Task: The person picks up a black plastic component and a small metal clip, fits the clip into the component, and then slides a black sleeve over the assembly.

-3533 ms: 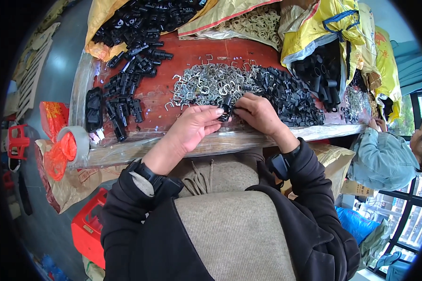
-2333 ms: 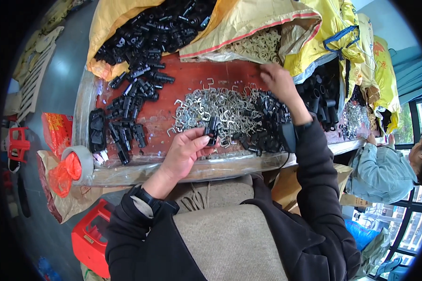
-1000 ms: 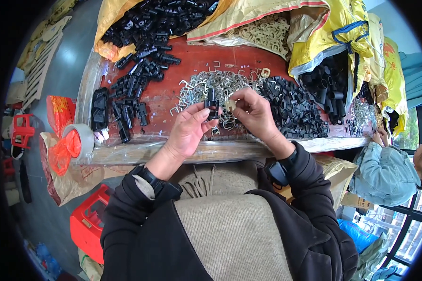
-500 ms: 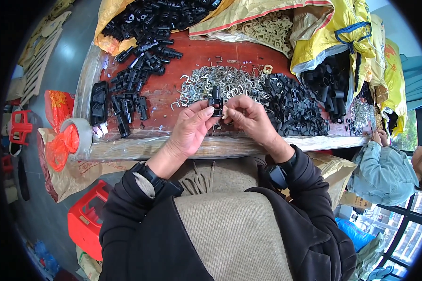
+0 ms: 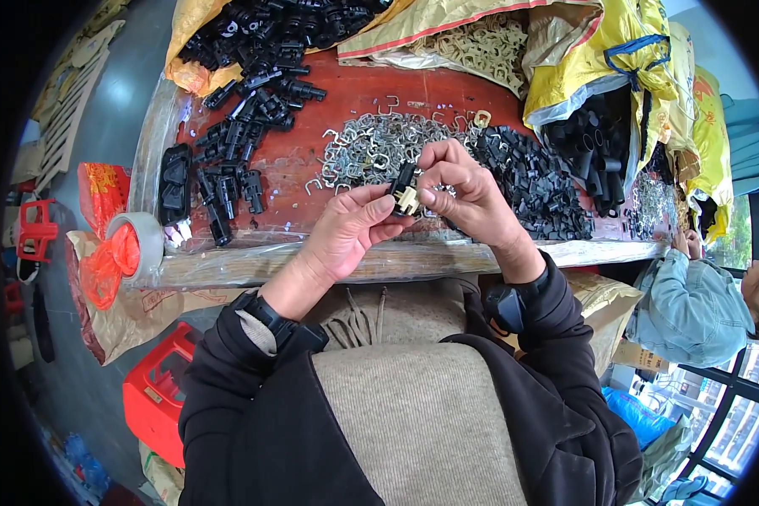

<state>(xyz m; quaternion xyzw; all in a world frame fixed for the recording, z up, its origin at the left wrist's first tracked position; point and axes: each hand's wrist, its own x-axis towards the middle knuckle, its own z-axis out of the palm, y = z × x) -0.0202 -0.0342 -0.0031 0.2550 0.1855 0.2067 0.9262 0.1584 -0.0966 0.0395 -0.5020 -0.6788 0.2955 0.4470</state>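
Observation:
My left hand (image 5: pixel 337 236) is closed around a small black plastic fitting (image 5: pixel 405 175), pinching it between thumb and fingers above the table's near edge. A cream plastic clip (image 5: pixel 406 202) sits against the fitting's near end. From the right, my right hand (image 5: pixel 476 198) reaches in with curled fingers, its thumb tip at the clip's edge; the exact contact is partly hidden. Just beyond the hands lies a heap of silvery metal U-shaped clips (image 5: pixel 371 143). Right of it is a pile of small black plastic pieces (image 5: pixel 535 181).
More black fittings (image 5: pixel 253 118) spill from a sack at the far left. Cream clips (image 5: pixel 485 51) fill another sack; a yellow sack (image 5: pixel 565 67) holds black tubes (image 5: pixel 599 160). A tape roll (image 5: pixel 150 244) hangs at the left corner. A co-worker (image 5: pixel 691 295) sits at right.
The fitting has tilted to the right, and the cream clip now shows plainly against it. My right hand has turned and shifted slightly right and up, its index finger lifted.

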